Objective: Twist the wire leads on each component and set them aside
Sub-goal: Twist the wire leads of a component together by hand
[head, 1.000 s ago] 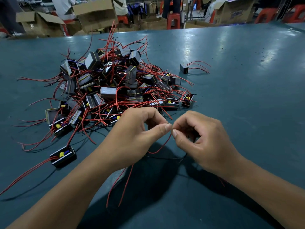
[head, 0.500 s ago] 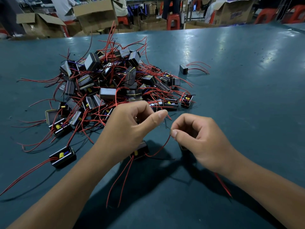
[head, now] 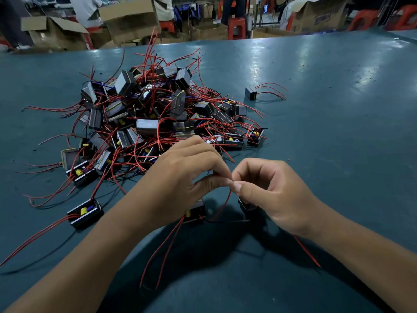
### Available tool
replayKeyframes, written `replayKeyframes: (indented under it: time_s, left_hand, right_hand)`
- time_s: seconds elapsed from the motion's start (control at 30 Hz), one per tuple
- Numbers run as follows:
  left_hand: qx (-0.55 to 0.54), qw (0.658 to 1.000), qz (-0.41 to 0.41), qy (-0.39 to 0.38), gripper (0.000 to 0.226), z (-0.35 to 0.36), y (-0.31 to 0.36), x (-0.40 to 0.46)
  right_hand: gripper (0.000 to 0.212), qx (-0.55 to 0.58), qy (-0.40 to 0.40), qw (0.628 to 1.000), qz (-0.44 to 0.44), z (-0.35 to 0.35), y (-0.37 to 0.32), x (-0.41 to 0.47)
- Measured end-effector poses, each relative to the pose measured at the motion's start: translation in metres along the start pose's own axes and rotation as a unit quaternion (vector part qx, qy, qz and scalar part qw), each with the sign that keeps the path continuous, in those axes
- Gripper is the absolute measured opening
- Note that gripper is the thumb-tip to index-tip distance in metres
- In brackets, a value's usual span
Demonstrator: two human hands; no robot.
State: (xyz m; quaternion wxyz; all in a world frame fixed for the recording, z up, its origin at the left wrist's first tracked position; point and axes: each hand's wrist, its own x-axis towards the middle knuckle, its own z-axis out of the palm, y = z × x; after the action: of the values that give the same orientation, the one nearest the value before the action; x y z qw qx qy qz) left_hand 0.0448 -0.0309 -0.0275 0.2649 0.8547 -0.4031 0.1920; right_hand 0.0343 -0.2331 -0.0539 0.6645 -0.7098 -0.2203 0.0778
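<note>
A pile of small black box components (head: 158, 116) with long red wire leads lies on the green table (head: 327, 132). My left hand (head: 182, 177) and my right hand (head: 270, 193) meet fingertip to fingertip over the table, both pinching a thin red wire lead (head: 223, 204). One component (head: 195, 213) lies under my left hand, its red leads trailing toward me. Another black component (head: 247, 205) sits tucked under my right palm. A single component (head: 251, 93) with red leads lies apart at the far right of the pile.
A lone component (head: 84, 213) lies left of my left forearm, with long red leads running off to the left. Cardboard boxes (head: 128, 19) and red stools (head: 235, 28) stand beyond the table's far edge.
My hands drew apart half a second ago and have come back together, thumbs touching at the wire. The component under my left hand has come into view.
</note>
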Motion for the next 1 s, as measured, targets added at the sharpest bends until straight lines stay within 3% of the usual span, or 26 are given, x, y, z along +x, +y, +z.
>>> replayKeyframes:
  time_s: [0.17,0.33,0.47,0.63,1.0]
  left_hand:
    - [0.032,0.999,-0.02,0.013,0.025,0.003,0.001,0.0]
    - [0.021,0.998,-0.056,0.034,0.015,0.007,0.001,0.002]
    - [-0.039,0.995,-0.086,0.002,0.015,0.005,-0.001,0.0]
    - [-0.014,0.997,-0.047,-0.052,0.013,-0.001,-0.004,-0.001]
    - [0.059,0.997,-0.003,-0.052,0.026,-0.003,-0.002,0.0]
  right_hand:
    - [0.011,-0.104,0.042,0.992,-0.051,0.001,0.001,-0.001]
    - [0.012,-0.154,0.087,0.982,-0.061,0.003,0.002,0.001]
    - [0.013,-0.167,0.087,0.981,-0.055,0.005,0.002,0.0]
    - [0.014,-0.148,0.078,0.985,-0.042,0.003,0.003,0.001]
    - [0.013,-0.143,0.077,0.986,-0.039,0.003,0.003,0.002]
